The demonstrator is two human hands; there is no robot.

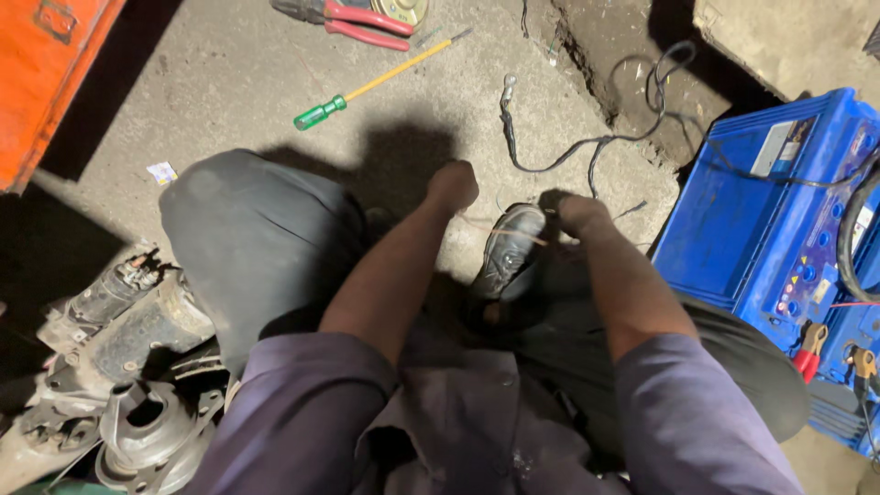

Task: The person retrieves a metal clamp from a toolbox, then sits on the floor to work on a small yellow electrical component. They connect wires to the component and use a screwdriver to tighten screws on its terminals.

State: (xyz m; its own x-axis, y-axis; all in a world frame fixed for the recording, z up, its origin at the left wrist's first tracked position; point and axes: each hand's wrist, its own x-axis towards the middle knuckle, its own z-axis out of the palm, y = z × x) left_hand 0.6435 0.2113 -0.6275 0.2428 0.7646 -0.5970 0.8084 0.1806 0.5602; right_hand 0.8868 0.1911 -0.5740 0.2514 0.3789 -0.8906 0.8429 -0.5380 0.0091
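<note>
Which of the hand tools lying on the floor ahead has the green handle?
The screwdriver, with a green handle and yellow shaft, lying slanted on the concrete. The pliers beyond it have red handles.

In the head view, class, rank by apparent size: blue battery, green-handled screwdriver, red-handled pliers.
1. blue battery, by far the largest.
2. green-handled screwdriver.
3. red-handled pliers, cut off by the frame's top edge, so this rank is unsure.

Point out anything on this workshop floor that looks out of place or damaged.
The concrete floor is broken open into a dark, ragged hole near the top, with a black cable trailing across its edge. A green-handled screwdriver and red-handled pliers lie loose on the ground.
</note>
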